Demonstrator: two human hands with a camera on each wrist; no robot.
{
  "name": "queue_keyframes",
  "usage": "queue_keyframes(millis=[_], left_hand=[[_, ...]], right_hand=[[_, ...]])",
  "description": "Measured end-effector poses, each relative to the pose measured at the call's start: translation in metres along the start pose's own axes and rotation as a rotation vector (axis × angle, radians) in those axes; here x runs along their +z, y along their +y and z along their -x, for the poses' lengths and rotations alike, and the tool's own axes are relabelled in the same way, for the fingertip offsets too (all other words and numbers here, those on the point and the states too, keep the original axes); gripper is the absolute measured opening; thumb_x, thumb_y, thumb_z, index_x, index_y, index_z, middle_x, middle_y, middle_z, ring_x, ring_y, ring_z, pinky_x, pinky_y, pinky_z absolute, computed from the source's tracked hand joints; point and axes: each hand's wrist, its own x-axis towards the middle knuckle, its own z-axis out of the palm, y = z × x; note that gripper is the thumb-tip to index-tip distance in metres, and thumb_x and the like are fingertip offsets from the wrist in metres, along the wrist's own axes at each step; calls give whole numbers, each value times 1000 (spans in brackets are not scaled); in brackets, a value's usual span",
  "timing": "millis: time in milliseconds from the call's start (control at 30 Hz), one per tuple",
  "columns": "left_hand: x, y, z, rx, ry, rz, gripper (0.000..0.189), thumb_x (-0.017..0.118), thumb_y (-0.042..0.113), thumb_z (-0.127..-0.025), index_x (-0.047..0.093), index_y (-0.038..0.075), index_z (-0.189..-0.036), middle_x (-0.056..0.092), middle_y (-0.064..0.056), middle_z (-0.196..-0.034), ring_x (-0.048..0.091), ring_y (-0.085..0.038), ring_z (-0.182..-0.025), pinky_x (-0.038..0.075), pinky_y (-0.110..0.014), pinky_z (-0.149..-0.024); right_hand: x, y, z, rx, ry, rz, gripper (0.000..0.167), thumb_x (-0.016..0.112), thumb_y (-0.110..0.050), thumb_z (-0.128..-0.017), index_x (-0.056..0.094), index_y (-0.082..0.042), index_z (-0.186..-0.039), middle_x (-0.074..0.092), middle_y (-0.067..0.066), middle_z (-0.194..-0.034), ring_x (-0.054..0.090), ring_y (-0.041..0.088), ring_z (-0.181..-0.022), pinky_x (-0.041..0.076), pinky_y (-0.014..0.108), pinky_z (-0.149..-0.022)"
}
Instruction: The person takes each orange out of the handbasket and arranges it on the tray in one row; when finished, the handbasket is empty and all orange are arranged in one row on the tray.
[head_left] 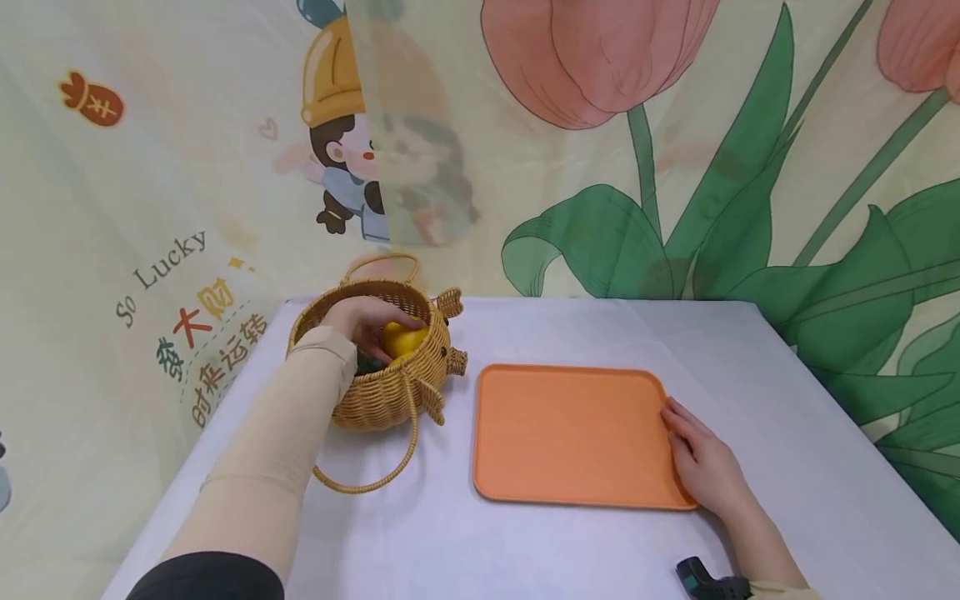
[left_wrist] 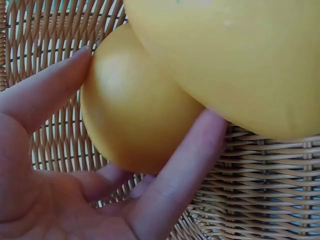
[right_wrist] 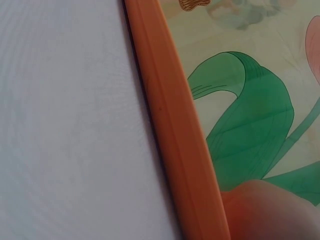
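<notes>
My left hand (head_left: 371, 321) reaches down inside a woven wicker basket (head_left: 378, 404) with an animal's snout and ears. In the left wrist view, its thumb and fingers curl around a smooth, rounded yellow thing (left_wrist: 130, 105). A larger yellow thing (left_wrist: 250, 60) overlaps it; its kind cannot be told. Something dark green (head_left: 367, 363) shows beneath the hand, mostly hidden. On the right, my right hand (head_left: 708, 462) rests against the right edge of an orange rectangular tray (head_left: 570, 433), fingers fairly straight on the rim. One of its digits (right_wrist: 270, 212) appears beside the rim in the right wrist view.
The tray lies flat on a white-covered table (head_left: 480, 550), right of the basket. One basket handle (head_left: 367, 487) droops onto the tabletop in front; another handle (head_left: 382, 257) stands at the back. A printed curtain (head_left: 585, 167) hangs directly behind the table.
</notes>
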Motion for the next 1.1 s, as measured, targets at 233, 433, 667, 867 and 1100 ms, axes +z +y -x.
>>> queue_keyframes(millis=[233,433,667,867,1100], left_hand=[[-1,-2,-2,-28,46,13,62,69,21,-96,36,-4,-143,42,-24,-133,58,-32,-103,60,-41,-85],[-3,-2,-1,-20,96,23,62,65,17,-98,32,-5,-146,35,-24,-143,53,-36,-109,57,-45,-91],[-2,0,1,0,127,42,71,70,26,-98,29,-6,-147,39,-22,-134,53,-34,-108,56,-45,-93],[-3,-1,2,20,143,-25,72,74,27,-96,32,-8,-143,41,-20,-127,55,-34,-105,58,-42,-89],[-1,1,7,33,175,-83,76,74,28,-93,32,-7,-146,41,-21,-131,57,-36,-104,60,-43,-86]], right_hand=[[0,-1,1,19,-5,-4,44,46,-8,-108,45,6,-150,36,21,-160,34,48,-144,35,66,-107],[1,-1,0,17,2,-2,44,46,-8,-108,45,6,-150,36,21,-160,34,47,-144,35,66,-107],[1,0,-1,15,9,-4,44,45,-8,-108,45,5,-150,36,21,-160,34,48,-143,35,67,-106],[1,0,-1,16,13,2,44,45,-9,-108,45,5,-150,37,20,-160,34,48,-144,36,67,-106],[3,0,-1,15,20,5,44,45,-10,-108,45,5,-150,37,21,-160,34,48,-143,36,67,-106]])
